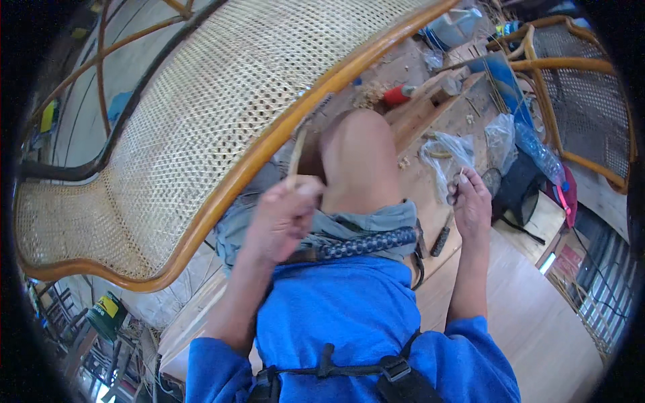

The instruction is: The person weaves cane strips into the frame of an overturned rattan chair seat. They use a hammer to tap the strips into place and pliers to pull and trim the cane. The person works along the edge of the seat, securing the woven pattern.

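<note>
A large woven cane panel in a curved brown wooden frame (316, 94) slants across the upper left, its near rail close to my left hand. My left hand (285, 218), slightly blurred, is closed on a pale cane strip (297, 153) that rises from the fingers beside my bare knee. Off to the right, my right hand (472, 201) is raised with thumb and forefinger pinched together. A thin pale tip shows between those fingers, too small to name. Just beyond that hand lies a clear plastic bag (457, 149).
A wooden bench (524, 322) spreads under and right of me. On it lie a red-handled tool (398, 95), wood shavings, a dark slim tool (441, 241) and a plastic bottle (539, 153). Another cane-backed chair (571, 94) stands far right; a green bucket (106, 316) is lower left.
</note>
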`<control>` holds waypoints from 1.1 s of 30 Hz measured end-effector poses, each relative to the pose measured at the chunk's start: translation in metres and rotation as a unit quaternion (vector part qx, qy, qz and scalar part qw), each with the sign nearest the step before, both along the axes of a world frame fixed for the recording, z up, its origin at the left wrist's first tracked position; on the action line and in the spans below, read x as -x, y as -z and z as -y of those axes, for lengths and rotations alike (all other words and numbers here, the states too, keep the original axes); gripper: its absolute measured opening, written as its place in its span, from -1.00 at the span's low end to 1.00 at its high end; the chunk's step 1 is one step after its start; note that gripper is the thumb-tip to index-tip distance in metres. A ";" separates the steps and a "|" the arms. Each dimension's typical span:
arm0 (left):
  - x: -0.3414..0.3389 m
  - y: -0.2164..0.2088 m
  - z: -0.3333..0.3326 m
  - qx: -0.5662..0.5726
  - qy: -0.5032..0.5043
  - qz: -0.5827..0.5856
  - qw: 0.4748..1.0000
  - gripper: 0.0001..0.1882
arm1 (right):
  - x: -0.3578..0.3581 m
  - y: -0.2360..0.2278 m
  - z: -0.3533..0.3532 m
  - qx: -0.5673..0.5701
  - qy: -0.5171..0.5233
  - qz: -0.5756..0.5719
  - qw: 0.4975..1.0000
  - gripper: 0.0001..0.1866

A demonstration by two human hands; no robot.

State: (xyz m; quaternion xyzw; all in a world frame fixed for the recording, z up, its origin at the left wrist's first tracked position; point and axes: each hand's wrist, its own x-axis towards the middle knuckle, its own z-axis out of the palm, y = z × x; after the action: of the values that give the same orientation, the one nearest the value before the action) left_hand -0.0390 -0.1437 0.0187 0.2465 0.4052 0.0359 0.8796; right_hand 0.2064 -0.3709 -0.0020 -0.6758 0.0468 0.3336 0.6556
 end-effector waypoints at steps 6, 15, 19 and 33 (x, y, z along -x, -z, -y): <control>-0.064 -0.015 0.027 -0.166 0.092 0.104 0.976 -0.76 | 0.060 -0.046 -0.077 -0.055 -0.126 0.051 0.989 -0.91; -0.039 -0.007 0.011 -0.262 0.064 0.088 0.959 -0.78 | 0.099 -0.042 -0.115 -0.071 -0.156 0.032 0.985 -0.91; -0.021 -0.004 0.003 -0.326 0.100 0.022 0.940 -0.82 | 0.101 -0.045 -0.122 -0.076 -0.178 -0.016 0.981 -0.88; -0.008 0.001 0.007 -0.124 -0.050 0.089 0.987 -0.85 | 0.111 -0.037 -0.133 -0.086 -0.217 0.022 0.972 -0.90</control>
State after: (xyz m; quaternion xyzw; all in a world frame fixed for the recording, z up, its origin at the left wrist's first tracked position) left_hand -0.0313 -0.1503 0.0179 0.3288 0.3296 0.1519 0.8719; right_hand 0.0953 -0.2379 0.0352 -0.6183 -0.1444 0.4556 0.6239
